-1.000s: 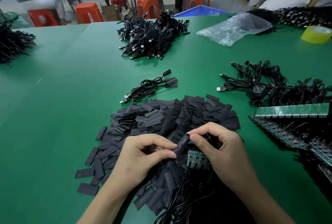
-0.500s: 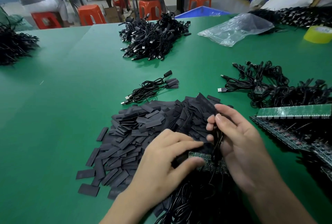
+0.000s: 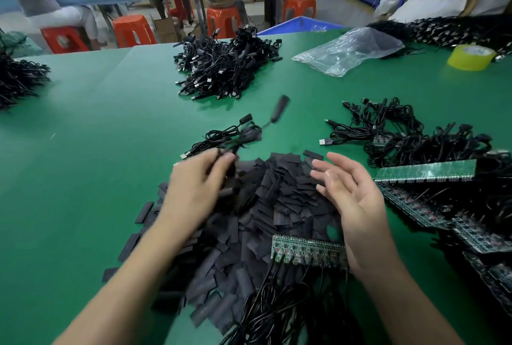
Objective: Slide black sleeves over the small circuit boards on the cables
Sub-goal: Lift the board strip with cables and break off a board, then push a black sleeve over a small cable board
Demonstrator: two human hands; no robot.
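A heap of flat black sleeves (image 3: pixel 279 195) lies on the green table (image 3: pixel 97 128) in front of me. At its near edge sits a green strip of small circuit boards (image 3: pixel 307 251) with black cables (image 3: pixel 277 311) running toward me. My left hand (image 3: pixel 198 187), blurred by motion, pinches a black cable at the heap's far left. That cable's sleeved end (image 3: pixel 279 111) swings in the air above a small bundle of sleeved cables (image 3: pixel 221 137). My right hand (image 3: pixel 352 200) hovers over the heap's right side, palm up and fingers spread, holding nothing.
More circuit board strips (image 3: pixel 426 171) and tangled cables (image 3: pixel 410 137) lie to the right. A large cable pile (image 3: pixel 224 65) sits at the back centre, with a clear plastic bag (image 3: pixel 349 49) and a yellow tape roll (image 3: pixel 471 56) at the back right. People sit on orange stools beyond the table.
Both hands were together sliding a sleeve over a board. Now my right hand has let go and opened, and my left hand has swung the sleeved cable out toward the small bundle.
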